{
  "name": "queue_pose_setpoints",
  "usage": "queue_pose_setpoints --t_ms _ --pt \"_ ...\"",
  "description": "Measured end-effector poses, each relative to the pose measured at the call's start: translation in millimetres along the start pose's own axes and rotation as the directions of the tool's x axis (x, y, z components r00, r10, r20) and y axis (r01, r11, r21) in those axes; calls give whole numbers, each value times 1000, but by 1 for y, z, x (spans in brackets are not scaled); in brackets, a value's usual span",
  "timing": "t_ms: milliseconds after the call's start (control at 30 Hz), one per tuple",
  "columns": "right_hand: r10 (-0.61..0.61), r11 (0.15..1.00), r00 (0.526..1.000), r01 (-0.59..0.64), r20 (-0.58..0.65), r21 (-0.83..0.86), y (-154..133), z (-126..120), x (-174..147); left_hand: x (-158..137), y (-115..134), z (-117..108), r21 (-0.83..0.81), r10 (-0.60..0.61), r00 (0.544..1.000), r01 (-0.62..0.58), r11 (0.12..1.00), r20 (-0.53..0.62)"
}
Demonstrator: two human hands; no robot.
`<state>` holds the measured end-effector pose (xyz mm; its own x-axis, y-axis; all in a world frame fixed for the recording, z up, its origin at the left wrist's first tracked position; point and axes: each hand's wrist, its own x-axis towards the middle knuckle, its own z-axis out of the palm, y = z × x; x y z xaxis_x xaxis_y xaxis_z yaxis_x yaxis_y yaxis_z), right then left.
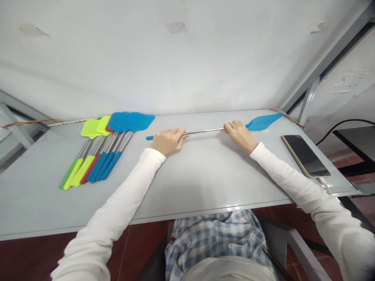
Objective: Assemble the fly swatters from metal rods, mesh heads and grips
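So both hands are closed around one blue fly swatter (204, 131), left hand (170, 141) wrapped on its handle with a bit of blue poking out past the fist, right hand (239, 136) clasping the metal rod just short of the mesh head (263, 122). The thing's held over the table (205, 175), bare rod showing between the two grips. Off left of the left grip there's a bunch of swatters (102, 164), and right of the right grip sits a phone (306, 155).
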<state>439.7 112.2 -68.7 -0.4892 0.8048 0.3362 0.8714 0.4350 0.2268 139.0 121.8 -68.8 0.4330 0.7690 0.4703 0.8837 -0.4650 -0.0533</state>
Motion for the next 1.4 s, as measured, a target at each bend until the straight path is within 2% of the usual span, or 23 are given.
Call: queue_pose_setpoints --t_ms 133,233,267,333,367,400,433,500,567,600,667,733,867,1033,1167,1267,1400 --pt "-13 997 999 15 -32 74 -3 1 1 3 6 -1 -17 29 1000 -29 999 -1" --pt "74 993 974 -52 -216 107 11 -13 -5 4 -9 -4 -7 -5 1000 5 1000 -20" --pt "134 988 943 -105 -304 110 20 -20 -9 2 -18 -5 6 -29 999 29 1000 -32" --pt "295 955 833 -257 -468 146 42 -32 -18 -2 -39 -7 36 -79 995 81 996 -56" --pt "363 932 770 -306 -525 197 55 -36 -22 -4 -49 -8 48 -99 993 102 994 -65" --pt "418 907 743 -317 -522 276 67 -38 -26 -7 -59 -9 58 -112 991 116 992 -70" --pt "453 881 743 -290 -492 374 77 -37 -28 -9 -67 -9 62 -116 991 120 991 -71" --pt "477 767 816 -205 -327 608 91 -30 -31 -11 -75 -10 54 -107 992 111 992 -63" --pt "436 554 896 -191 -87 810 93 -20 -30 -11 -75 -11 24 -91 995 92 995 -50" --pt "403 439 915 -217 25 872 89 -16 -28 -10 -72 -11 7 -79 996 79 997 -42" --pt "370 262 914 -274 166 925 78 -12 -25 -8 -65 -11 -10 -58 998 57 998 -32" --pt "385 165 900 -284 203 945 66 -13 -23 -7 -59 -11 -7 -51 998 51 999 -27" --pt "381 68 899 -262 217 963 48 -15 -21 -7 -46 -9 -5 -38 999 38 999 -9" --pt "319 47 911 -291 262 956 16 -14 -16 -4 -19 -7 -12 68 998 -68 998 7" --pt "262 -11 923 -288 281 958 -12 -19 -12 -4 3 -8 -86 88 996 -85 993 31" --pt "248 -54 929 -270 275 961 -19 -20 -11 -6 13 -9 -126 68 997 -62 990 48" --pt "292 -74 927 -225 237 972 -16 -18 -9 -7 21 -10 -82 17 998 -13 997 55"
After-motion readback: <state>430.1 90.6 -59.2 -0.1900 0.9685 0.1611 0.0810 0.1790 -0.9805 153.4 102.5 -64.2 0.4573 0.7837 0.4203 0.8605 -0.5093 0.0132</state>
